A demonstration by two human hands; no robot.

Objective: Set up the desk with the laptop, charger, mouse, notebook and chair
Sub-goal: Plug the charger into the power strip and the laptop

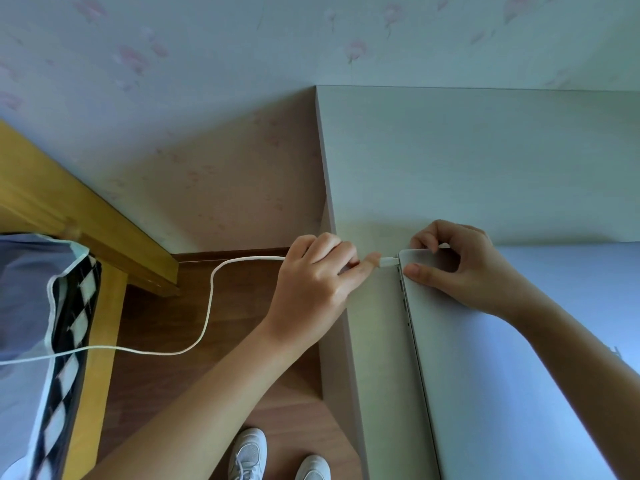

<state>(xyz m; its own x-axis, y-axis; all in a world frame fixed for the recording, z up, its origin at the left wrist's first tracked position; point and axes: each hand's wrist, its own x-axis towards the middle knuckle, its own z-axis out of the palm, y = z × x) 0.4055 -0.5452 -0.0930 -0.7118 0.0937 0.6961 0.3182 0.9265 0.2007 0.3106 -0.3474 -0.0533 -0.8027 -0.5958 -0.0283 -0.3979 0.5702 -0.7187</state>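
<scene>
A closed silver laptop (pixel 519 358) lies on the white desk (pixel 467 161), its left edge near the desk's left side. My left hand (pixel 311 282) pinches the white charger plug (pixel 388 261) at the laptop's far left corner, where the plug tip meets the laptop's side. The white charger cable (pixel 207 306) runs from that hand, loops over the floor and leaves at the left edge. My right hand (pixel 457 268) grips the laptop's far left corner, thumb on the lid and fingers curled over the back edge. Mouse, notebook and chair are out of view.
A wooden bed frame (pixel 86 216) with a grey and checkered cover (pixel 38 341) stands at the left. Brown wooden floor (pixel 166 393) lies between bed and desk, with my white shoes (pixel 249 455) at the bottom. A floral wallpapered wall is behind the desk.
</scene>
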